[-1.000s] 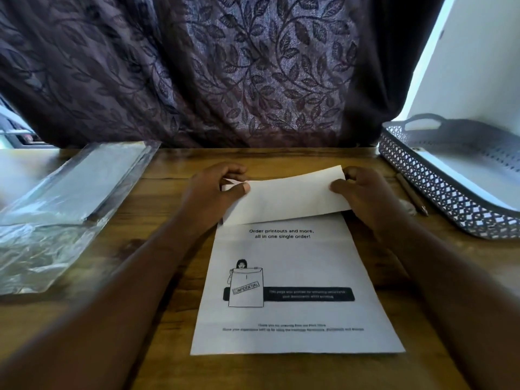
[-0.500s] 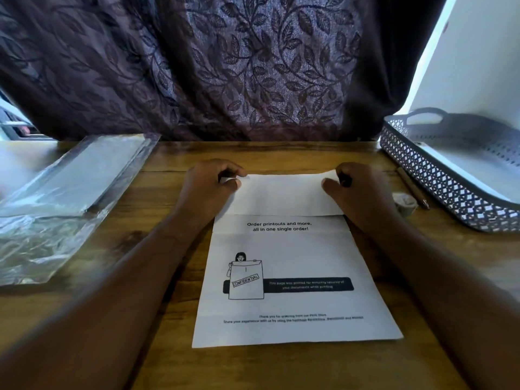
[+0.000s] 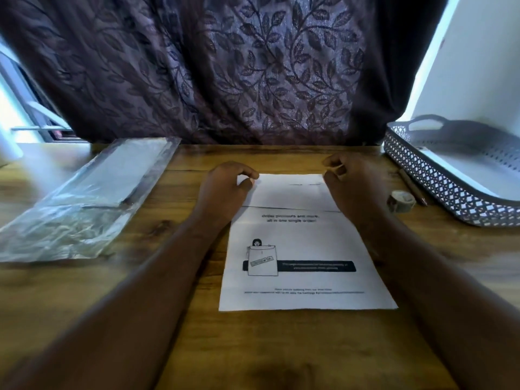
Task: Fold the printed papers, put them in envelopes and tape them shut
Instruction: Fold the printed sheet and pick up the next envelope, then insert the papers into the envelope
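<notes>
Left hand (image 3: 225, 190) pinches the far left corner of the paper (image 3: 304, 257); right hand (image 3: 351, 187) rests curled at its far right edge. The sheet lies mid-bench (image 3: 281, 347), top flap folded down.

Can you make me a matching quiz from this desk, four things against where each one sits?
Things:
1. printed paper
2. plastic sleeve
3. tape roll
4. lattice tray

Places:
A. far right of the table
B. middle, top flap folded down
C. left side of the table
D. between the right hand and the tray

Pairs: 1-B, 2-C, 3-D, 4-A
</notes>
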{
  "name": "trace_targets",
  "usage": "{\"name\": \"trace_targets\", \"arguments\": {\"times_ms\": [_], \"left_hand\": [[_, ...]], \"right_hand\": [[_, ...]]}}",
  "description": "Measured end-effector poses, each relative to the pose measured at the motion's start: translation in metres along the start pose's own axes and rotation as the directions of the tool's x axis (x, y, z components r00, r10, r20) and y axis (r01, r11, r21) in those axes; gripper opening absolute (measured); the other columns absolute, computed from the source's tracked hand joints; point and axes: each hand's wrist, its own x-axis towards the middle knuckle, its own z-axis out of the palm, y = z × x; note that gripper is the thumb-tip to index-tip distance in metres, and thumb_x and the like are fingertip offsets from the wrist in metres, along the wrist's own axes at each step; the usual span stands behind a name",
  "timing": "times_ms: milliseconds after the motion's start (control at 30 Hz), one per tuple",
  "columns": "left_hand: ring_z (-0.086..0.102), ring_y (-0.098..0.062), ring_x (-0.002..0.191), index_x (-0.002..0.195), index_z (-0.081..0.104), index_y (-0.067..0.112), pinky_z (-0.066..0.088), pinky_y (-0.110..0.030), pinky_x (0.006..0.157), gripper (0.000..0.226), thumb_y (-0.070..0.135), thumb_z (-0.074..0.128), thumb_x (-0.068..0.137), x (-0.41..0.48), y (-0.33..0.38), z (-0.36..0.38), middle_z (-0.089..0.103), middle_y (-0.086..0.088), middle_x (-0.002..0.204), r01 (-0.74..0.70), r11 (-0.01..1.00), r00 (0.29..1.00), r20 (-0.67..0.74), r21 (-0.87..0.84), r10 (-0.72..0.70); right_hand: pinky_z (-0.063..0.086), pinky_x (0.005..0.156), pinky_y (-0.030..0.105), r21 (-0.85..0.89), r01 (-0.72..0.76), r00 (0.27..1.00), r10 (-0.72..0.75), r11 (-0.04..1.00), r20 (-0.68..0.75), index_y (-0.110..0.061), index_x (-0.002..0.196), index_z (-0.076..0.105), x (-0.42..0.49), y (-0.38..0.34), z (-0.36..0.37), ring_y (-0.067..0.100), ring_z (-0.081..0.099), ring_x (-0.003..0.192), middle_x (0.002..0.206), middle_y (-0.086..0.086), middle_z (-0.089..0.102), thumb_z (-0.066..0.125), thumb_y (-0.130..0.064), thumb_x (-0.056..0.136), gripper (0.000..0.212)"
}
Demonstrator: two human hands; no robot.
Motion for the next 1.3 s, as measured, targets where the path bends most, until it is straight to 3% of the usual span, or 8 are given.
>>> {"name": "trace_targets", "arguments": {"times_ms": [200,300,433,533,633,833,1067,1300], "left_hand": [[0.056,-0.015,0.115,0.093,0.079,0.012,0.043,-0.028,0.097,0.018,0.007,0.062,0.087,-0.032,0.002,-0.041,0.072,-0.003,0.112,-0.117,0.985,0.993,0.007,0.127,0.117],[0.044,-0.018,0.132,0.102,0.077,0.020,0.034,-0.035,0.108,0.020,0.017,0.061,0.090,-0.054,-0.015,-0.078,0.060,0.000,0.135,-0.013,0.977,1.000,-0.005,0.212,0.015],[0.050,-0.025,0.126,0.096,0.078,0.020,0.040,-0.039,0.106,0.018,0.016,0.065,0.084,-0.085,-0.056,-0.126,0.061,-0.008,0.131,-0.038,0.963,0.999,-0.028,0.268,0.047],[0.051,-0.026,0.126,0.095,0.077,0.022,0.043,-0.041,0.104,0.020,0.011,0.064,0.085,-0.107,-0.079,-0.164,0.062,-0.006,0.131,0.037,0.947,0.995,-0.100,0.319,-0.005],[0.055,-0.028,0.115,0.093,0.076,0.027,0.049,-0.047,0.093,0.020,0.015,0.066,0.081,-0.130,-0.096,-0.203,0.063,-0.001,0.121,0.196,0.902,0.954,-0.286,0.385,-0.086],[0.044,-0.027,0.116,0.096,0.074,0.033,0.032,-0.048,0.095,0.020,0.046,0.062,0.086,-0.161,-0.118,-0.229,0.053,-0.002,0.119,0.565,0.641,0.823,-0.413,0.519,-0.391],[0.019,-0.030,0.142,0.126,0.062,0.041,0.022,-0.053,0.109,0.038,0.048,0.055,0.089,-0.159,-0.127,-0.226,0.025,-0.004,0.154,0.617,0.653,0.787,-0.353,0.439,-0.506],[-0.003,-0.031,0.150,0.126,0.062,0.042,0.014,-0.057,0.115,0.036,0.049,0.048,0.094,-0.158,-0.131,-0.230,0.006,-0.003,0.165,0.623,0.677,0.782,-0.272,0.391,-0.562]], "right_hand": [[0.045,0.071,0.024,0.124,0.185,0.963,-0.205,0.975,0.175,-0.013,0.094,0.074,-0.030,-0.076,0.031,0.012,0.058,0.083,0.096,0.003,0.072,0.069,-0.016,0.090,0.007],[0.051,0.075,0.032,0.129,0.211,0.936,-0.238,0.969,0.260,-0.012,0.090,0.074,-0.038,-0.118,0.045,0.016,0.061,0.082,0.093,0.003,0.073,0.067,-0.022,0.091,0.012],[0.049,0.068,0.029,0.216,0.210,0.876,-0.281,0.954,0.391,-0.016,0.092,0.070,-0.060,-0.185,0.061,0.014,0.058,0.076,0.083,-0.001,0.065,0.064,-0.024,0.093,0.010],[0.040,0.060,0.019,0.279,0.256,0.818,-0.362,0.925,0.447,-0.019,0.097,0.070,-0.085,-0.233,0.078,0.003,0.053,0.073,0.082,-0.008,0.060,0.063,-0.024,0.093,0.009],[0.052,0.076,0.031,0.270,0.304,0.809,-0.397,0.914,0.433,-0.015,0.104,0.071,-0.107,-0.272,0.096,0.016,0.060,0.092,0.101,0.001,0.067,0.062,-0.023,0.093,0.017],[0.051,0.091,0.038,0.320,0.435,0.751,-0.535,0.842,0.388,-0.009,0.106,0.072,-0.134,-0.324,0.127,0.025,0.063,0.103,0.107,0.008,0.071,0.057,-0.007,0.089,0.022],[0.052,0.092,0.041,0.156,0.426,0.707,-0.436,0.891,0.558,-0.012,0.111,0.065,-0.126,-0.353,0.162,0.031,0.062,0.111,0.116,0.010,0.068,0.051,-0.015,0.092,0.024],[0.039,0.110,0.046,-0.070,0.376,0.691,-0.229,0.924,0.686,-0.015,0.133,0.059,-0.103,-0.382,0.182,0.033,0.049,0.131,0.142,0.011,0.054,0.051,-0.029,0.094,0.042]]}}
